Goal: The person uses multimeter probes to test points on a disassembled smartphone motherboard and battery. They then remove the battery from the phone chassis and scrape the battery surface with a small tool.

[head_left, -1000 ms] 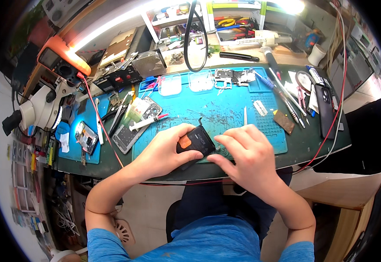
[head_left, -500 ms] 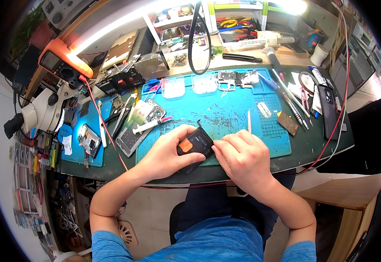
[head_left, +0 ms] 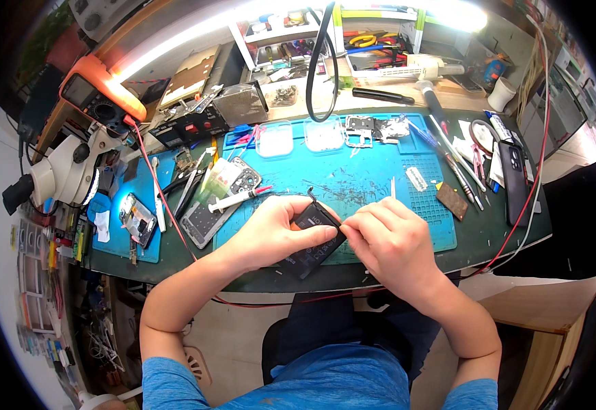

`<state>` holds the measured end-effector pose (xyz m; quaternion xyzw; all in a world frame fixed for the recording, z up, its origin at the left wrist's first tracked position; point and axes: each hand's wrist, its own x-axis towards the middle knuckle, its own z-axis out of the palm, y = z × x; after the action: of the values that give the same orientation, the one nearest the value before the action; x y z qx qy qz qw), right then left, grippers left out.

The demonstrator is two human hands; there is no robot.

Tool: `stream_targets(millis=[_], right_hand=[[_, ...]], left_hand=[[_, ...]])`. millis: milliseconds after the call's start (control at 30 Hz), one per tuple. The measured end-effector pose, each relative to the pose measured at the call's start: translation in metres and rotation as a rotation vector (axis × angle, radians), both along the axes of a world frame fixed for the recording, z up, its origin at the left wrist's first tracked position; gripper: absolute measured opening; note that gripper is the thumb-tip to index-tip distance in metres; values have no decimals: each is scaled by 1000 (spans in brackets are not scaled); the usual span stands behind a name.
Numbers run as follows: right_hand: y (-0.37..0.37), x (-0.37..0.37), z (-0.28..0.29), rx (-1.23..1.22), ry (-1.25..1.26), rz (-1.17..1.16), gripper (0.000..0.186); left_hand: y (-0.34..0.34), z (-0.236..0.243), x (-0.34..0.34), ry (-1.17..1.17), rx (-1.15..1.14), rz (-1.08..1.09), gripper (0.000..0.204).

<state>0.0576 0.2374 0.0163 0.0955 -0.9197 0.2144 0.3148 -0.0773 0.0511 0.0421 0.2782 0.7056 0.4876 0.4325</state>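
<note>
A black, flat phone battery (head_left: 309, 258) is held tilted over the front edge of the bench. My left hand (head_left: 277, 232) is closed around its left side, thumb across its face and fingers behind. A short flex connector (head_left: 312, 194) sticks out from its top corner. At the battery's right edge, my right hand (head_left: 390, 236) pinches with thumb and forefinger; whatever lies between the tips is too small to make out. Thin pale pointed tips (head_left: 392, 188) show just beyond my right knuckles, and I cannot tell whether that hand holds them.
A blue work mat (head_left: 353, 171) covers the bench. Left of my hands lie a syringe (head_left: 236, 199) and a phone back frame (head_left: 206, 222). A microscope (head_left: 62, 171) and an orange multimeter (head_left: 100, 99) stand at the left. Pens, a blade (head_left: 416, 179) and a dark phone (head_left: 515, 181) lie right.
My left thumb has slid across the battery and now hides its orange label. More of the battery's lower part shows. Both hands have shifted slightly right, and the whole view has moved a little.
</note>
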Motion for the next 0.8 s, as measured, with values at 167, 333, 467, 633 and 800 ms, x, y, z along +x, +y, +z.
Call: stream_targets(millis=[167,333,467,633,800], right_hand=[[4,-6,-1,-100,-57,24,11],[7,-9,0,-486,-328,41,11],[6,-9,4,-694,-487,24,14],[5,-10,8,-790,-596,-11,17],[18,-14,4,-714,-543,67,19]], left_hand=[[3,-3,-6,-99,18,16,27],[1,-4,-9,-109,-9,11,28],[-1,-3,-10,-167,-1,24,29],[-1,-5,-10,-201,41,45,29],[-1,-6,-12,-195,28,35,29]])
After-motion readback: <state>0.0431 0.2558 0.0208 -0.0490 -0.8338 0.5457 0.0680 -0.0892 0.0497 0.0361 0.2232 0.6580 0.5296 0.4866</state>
